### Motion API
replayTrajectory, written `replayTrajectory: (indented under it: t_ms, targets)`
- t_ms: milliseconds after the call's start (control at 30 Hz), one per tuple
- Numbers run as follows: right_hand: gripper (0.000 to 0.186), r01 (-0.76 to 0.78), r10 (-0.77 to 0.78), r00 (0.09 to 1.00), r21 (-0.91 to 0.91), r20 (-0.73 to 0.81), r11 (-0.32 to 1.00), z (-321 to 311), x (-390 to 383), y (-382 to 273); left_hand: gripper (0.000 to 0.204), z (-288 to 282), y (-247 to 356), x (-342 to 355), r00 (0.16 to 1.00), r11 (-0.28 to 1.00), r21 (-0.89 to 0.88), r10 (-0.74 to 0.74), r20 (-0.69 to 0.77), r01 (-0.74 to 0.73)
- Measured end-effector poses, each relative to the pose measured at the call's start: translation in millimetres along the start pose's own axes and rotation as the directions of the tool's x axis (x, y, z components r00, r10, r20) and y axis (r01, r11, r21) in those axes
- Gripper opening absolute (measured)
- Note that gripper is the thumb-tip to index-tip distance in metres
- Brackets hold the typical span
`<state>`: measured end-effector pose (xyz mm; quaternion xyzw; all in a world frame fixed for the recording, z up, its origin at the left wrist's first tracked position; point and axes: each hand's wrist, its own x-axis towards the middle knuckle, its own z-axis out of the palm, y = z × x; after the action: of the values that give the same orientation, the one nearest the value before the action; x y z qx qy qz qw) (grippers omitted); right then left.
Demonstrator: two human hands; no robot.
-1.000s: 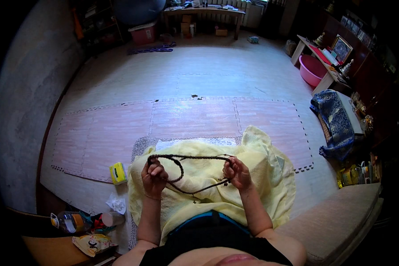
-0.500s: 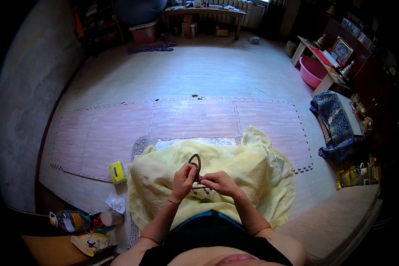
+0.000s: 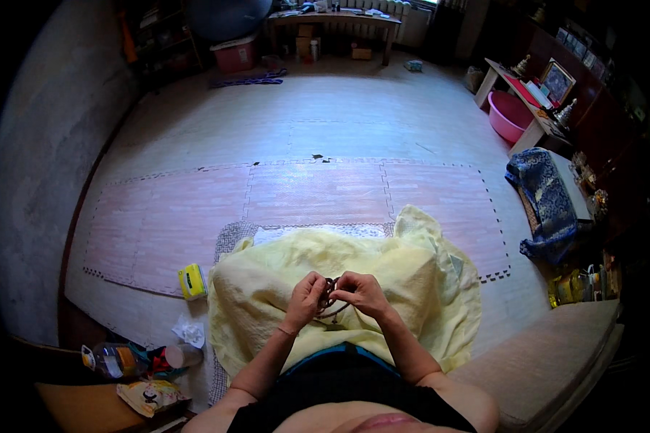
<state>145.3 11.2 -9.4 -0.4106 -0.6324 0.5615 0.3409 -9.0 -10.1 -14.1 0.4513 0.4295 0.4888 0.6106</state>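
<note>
Now bunched, the dark bead string (image 3: 330, 297) loops between both hands.

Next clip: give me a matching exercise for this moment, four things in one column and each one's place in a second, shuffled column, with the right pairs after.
Things:
1. dark cord
2. yellow box
3. pink basin
4. blue cloth

Places:
A. on the floor by the far right table
B. bunched between the left hand and the right hand, over the yellow blanket
C. draped over a low piece of furniture at the right
D. on the floor mat just left of the blanket

Pairs: 1-B, 2-D, 3-A, 4-C
</note>
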Motion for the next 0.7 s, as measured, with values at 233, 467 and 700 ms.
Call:
replayTrajectory:
  t_ms: [233, 467, 700]
  targets:
    - [0.026, 0.072, -0.029, 0.986, 0.262, -0.163, 0.962, -3, 6, 9, 0.024, -4, 15, -1, 0.990, 0.956, -0.270, -0.134, -0.050, 0.116]
    - [0.042, -0.067, 0.042, 0.998, 0.588, 0.056, 0.806, 7, 9, 11, 0.024, 5, 27, -5, 0.983, 0.865, -0.473, -0.181, 0.013, 0.165]
    - [0.008, -0.202, 0.083, 0.979, 0.828, 0.187, 0.523, 11, 6, 25, 0.015, -3, 9, -3, 0.995, 0.941, -0.331, -0.087, -0.048, 0.066]
